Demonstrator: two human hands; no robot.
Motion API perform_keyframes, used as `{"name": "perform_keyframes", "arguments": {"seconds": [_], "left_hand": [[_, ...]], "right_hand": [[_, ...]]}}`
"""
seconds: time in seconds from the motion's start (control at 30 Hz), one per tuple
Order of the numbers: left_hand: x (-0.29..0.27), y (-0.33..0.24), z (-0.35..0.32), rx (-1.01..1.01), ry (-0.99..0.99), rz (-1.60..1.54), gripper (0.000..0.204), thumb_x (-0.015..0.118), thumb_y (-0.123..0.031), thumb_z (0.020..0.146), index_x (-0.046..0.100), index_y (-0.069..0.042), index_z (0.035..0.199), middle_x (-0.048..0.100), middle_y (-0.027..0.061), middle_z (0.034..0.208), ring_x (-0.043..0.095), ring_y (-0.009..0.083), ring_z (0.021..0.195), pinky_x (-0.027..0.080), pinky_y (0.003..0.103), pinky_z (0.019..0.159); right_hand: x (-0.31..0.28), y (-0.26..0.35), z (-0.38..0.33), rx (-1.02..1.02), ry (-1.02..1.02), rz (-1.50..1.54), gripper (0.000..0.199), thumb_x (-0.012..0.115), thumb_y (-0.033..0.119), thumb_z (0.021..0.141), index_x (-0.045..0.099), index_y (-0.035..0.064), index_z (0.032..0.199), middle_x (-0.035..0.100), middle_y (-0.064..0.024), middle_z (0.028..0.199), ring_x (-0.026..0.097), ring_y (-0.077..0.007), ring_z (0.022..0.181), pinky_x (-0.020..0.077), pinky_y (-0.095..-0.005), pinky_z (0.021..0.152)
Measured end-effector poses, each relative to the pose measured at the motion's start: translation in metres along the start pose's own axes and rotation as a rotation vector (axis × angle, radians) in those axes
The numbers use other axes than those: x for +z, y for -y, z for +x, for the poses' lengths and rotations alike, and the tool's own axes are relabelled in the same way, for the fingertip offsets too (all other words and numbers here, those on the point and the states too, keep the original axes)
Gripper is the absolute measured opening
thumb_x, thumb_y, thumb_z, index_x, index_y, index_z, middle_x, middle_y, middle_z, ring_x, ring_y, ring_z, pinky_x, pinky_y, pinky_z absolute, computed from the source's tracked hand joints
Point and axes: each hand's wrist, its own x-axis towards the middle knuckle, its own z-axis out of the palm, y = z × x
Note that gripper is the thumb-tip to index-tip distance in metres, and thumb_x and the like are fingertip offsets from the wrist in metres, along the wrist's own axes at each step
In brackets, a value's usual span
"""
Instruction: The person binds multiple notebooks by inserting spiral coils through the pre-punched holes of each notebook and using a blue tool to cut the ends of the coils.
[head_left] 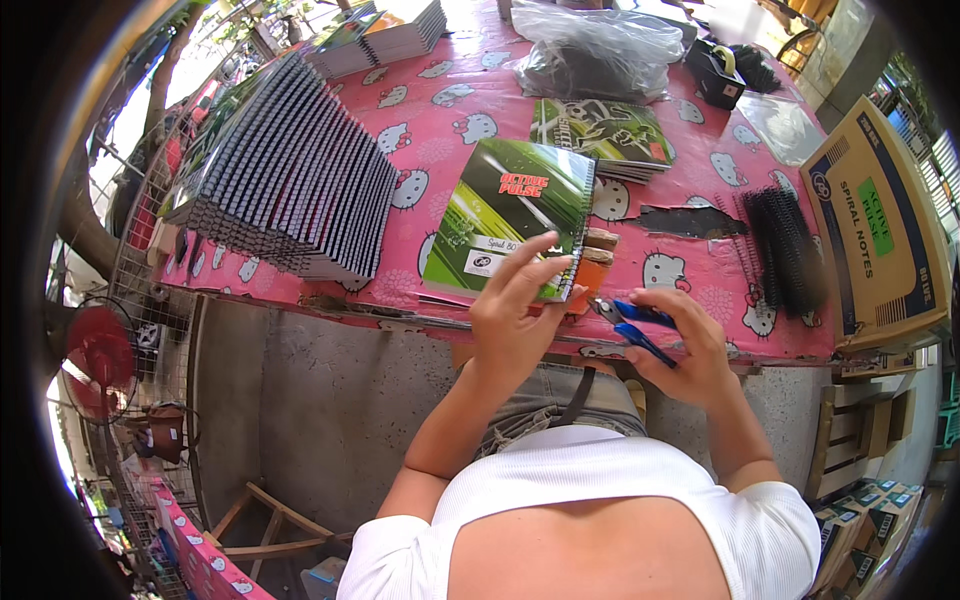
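Note:
A green spiral notebook (pixel 510 205) lies near the front edge of the table, its black coil along the right side. My left hand (pixel 510 320) is over its lower right corner, fingers stretched and apart beside the coil. In my right hand (pixel 690 345) are small cutting pliers (pixel 640 325) with blue handles. Their jaws stand close to the coil's lower end, near my left thumb; whether they touch the wire I cannot tell. Under the notebook's right edge shows a worn wooden block with an orange face (pixel 590 278).
A tall stack of spiral notebooks (pixel 300 180) stands at left. More green notebooks (pixel 605 135) lie behind the working one. Loose black coils (pixel 780 250) sit at right by a carton (pixel 880 230). Farther back are a clear plastic bag (pixel 600 50) and a tape dispenser (pixel 718 75).

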Motion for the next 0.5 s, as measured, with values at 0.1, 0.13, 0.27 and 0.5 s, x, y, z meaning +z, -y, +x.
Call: {"name": "perform_keyframes", "arguments": {"seconds": [0.1, 0.13, 0.27, 0.5], "left_hand": [[-0.003, 0.006, -0.002, 0.029, 0.028, -0.063, 0.025, 0.076, 0.007, 0.066, 0.068, 0.000, 0.088, 0.066, 0.0129, 0.103, 0.066, 0.0185, 0.088, 0.055, 0.027, 0.075], [-0.003, 0.005, -0.002, 0.053, 0.020, -0.043, 0.024, 0.076, 0.008, 0.065, 0.067, 0.001, 0.086, 0.066, 0.0128, 0.100, 0.066, 0.0187, 0.086, 0.056, 0.027, 0.073], [-0.001, 0.004, -0.005, -0.065, 0.033, -0.089, 0.024, 0.075, 0.010, 0.065, 0.067, 0.001, 0.086, 0.067, 0.0124, 0.097, 0.067, 0.0198, 0.084, 0.055, 0.027, 0.072], [0.002, 0.004, 0.000, 0.181, -0.046, -0.035, 0.021, 0.071, 0.011, 0.065, 0.067, 0.001, 0.083, 0.067, 0.0104, 0.088, 0.066, 0.0220, 0.079, 0.054, 0.028, 0.067]], "right_hand": [[0.002, 0.004, 0.012, -0.053, -0.049, -0.004, 0.047, 0.073, 0.010, 0.074, 0.055, 0.0038, 0.116, 0.061, -0.0157, 0.107, 0.062, -0.0314, 0.095, 0.0501, -0.0369, 0.081], [0.003, 0.005, 0.014, -0.056, -0.051, -0.006, 0.047, 0.073, 0.010, 0.074, 0.055, 0.0038, 0.116, 0.061, -0.0157, 0.107, 0.062, -0.0314, 0.095, 0.0501, -0.0369, 0.081], [0.012, -0.003, 0.013, 0.054, 0.076, 0.148, 0.040, 0.071, 0.008, 0.077, 0.056, 0.0024, 0.113, 0.062, -0.0153, 0.105, 0.063, -0.0275, 0.094, 0.0507, -0.0354, 0.080], [0.020, -0.032, 0.005, 0.776, 0.342, 1.810, 0.035, 0.064, 0.016, 0.087, 0.054, -0.0059, 0.113, 0.064, -0.0177, 0.098, 0.066, -0.0235, 0.081, 0.0538, -0.0319, 0.068]]}}
